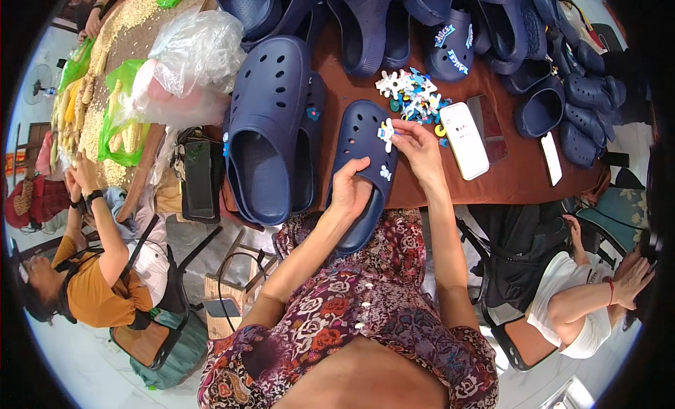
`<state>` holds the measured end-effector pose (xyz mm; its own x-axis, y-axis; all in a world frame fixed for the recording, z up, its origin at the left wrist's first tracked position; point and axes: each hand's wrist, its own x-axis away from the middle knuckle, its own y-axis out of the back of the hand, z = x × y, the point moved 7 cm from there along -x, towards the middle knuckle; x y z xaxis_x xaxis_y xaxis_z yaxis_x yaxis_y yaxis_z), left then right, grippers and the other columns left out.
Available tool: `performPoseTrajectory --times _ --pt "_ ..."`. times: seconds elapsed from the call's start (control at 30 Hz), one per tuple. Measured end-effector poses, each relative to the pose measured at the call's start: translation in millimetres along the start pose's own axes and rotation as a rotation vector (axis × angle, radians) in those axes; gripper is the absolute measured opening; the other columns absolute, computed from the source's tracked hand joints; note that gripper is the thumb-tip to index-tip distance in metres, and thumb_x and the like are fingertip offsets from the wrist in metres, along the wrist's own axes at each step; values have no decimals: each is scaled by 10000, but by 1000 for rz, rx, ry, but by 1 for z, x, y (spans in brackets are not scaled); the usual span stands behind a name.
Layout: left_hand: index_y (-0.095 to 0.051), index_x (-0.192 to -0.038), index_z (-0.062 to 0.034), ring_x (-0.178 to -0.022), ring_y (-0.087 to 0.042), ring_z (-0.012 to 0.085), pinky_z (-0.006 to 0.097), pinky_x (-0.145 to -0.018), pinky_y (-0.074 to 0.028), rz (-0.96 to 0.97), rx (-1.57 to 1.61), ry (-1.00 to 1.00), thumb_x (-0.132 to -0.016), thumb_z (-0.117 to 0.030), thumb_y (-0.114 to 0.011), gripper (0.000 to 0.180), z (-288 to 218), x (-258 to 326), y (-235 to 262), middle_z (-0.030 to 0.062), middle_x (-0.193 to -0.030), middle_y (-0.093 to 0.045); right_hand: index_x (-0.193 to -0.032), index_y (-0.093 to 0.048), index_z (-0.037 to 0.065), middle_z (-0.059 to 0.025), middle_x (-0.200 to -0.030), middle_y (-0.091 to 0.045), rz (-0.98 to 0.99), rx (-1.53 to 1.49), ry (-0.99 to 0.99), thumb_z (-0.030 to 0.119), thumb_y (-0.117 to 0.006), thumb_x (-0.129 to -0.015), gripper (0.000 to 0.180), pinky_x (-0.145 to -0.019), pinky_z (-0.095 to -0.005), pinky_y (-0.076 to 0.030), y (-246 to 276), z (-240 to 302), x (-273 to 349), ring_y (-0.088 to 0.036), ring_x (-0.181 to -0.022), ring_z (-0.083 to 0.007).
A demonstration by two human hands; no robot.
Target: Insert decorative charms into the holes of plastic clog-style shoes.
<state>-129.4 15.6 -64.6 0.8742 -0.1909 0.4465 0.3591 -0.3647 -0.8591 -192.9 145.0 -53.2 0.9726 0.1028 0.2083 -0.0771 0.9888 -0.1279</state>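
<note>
A navy blue clog [351, 145] with round vent holes lies at the table's front edge, its toe pointing away from me. My left hand [349, 187] is closed around it, thumb on the upper and the other fingers partly hidden inside. Between thumb and fingertips, my right hand [420, 145] pinches a small white, blue and yellow shoe charm [386, 132] against the right side of the clog's upper. Another pale charm [385, 173] sits lower on that same side. Just beyond my right hand is a heap of colourful shoe charms [409, 93].
A larger navy clog [271, 86] stands left of my hands, by a clear plastic bag [190, 57]. To the right lie a lit phone [464, 142] and a dark phone [489, 121]. Many clogs line the far side. People sit at both sides, one handling corn [130, 138].
</note>
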Motion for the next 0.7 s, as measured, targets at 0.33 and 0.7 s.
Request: performPoseTrajectory --times 0.33,0.7 --pt "-504 -1188 48 -1082 -559 238 383 -985 -411 87 -13 13 -786 -58 -553 419 1 -1 -2 125 -1147 -590 -1087 -667 -17 -55 -1011 -646 45 -59 -67 30 -617 -873 225 -789 -208 -477 1 -5 -5 -592 -887 -91" --pt "-438 -1269 60 -1192 -488 276 421 -1070 -320 105 -23 23 -743 -64 -560 553 1 -1 -2 151 -1241 -543 -1037 -705 31 -33 -923 -619 18 203 100 68 -634 -871 184 -767 -229 -451 -2 6 -11 -565 -849 -97"
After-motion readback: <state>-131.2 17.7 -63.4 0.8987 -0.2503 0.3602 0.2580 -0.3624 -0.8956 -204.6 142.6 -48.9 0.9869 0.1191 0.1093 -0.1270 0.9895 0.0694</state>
